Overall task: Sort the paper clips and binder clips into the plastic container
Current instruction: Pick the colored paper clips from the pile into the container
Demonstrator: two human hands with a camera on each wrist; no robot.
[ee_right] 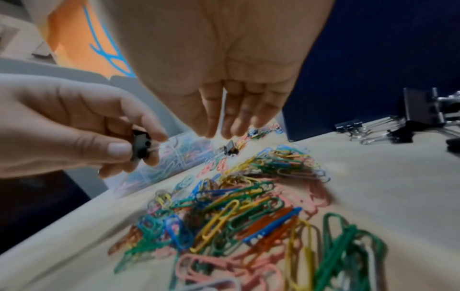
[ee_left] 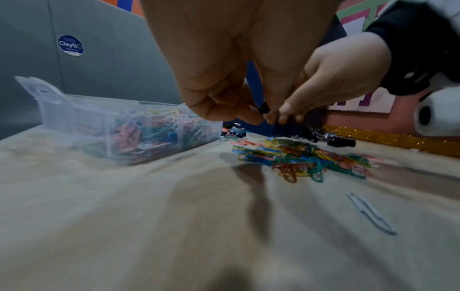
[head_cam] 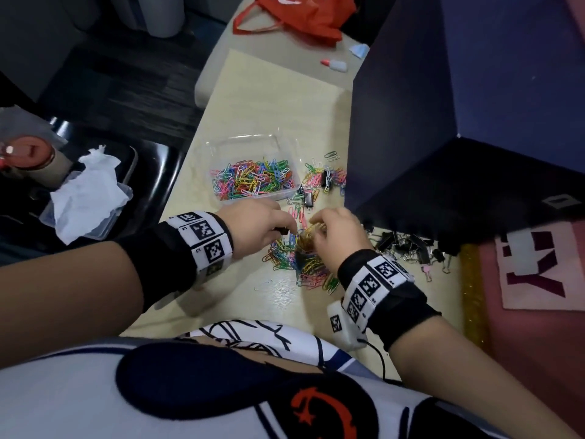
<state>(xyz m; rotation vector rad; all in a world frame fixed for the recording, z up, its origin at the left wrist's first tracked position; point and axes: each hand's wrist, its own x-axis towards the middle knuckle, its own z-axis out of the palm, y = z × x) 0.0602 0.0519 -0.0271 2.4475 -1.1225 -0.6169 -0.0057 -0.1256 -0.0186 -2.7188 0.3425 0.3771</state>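
A clear plastic container (head_cam: 292, 189) (ee_left: 74, 110) holds many coloured paper clips. My left hand (head_cam: 285, 231) (ee_left: 259, 116) (ee_right: 139, 149) pinches a small black binder clip (head_cam: 281, 231) (ee_left: 263, 107) (ee_right: 140, 145) just above the table, right of the container. My right hand (head_cam: 316, 231) (ee_right: 224, 130) hovers close beside it over a loose pile of coloured paper clips (head_cam: 300, 261) (ee_left: 298, 155) (ee_right: 236, 206), fingers straight and pointing down, holding nothing that I can make out. Black binder clips (head_cam: 408, 245) (ee_right: 418, 110) lie in a heap to the right.
A second clip pile (head_cam: 326, 177) and a lone binder clip (head_cam: 307, 198) (ee_right: 230, 148) lie by the container. A dark blue box (head_cam: 443, 122) walls the right side. One white paper clip (head_cam: 262, 285) (ee_left: 370, 214) lies apart. A red bag (head_cam: 294, 17) sits far back; the table edge runs left.
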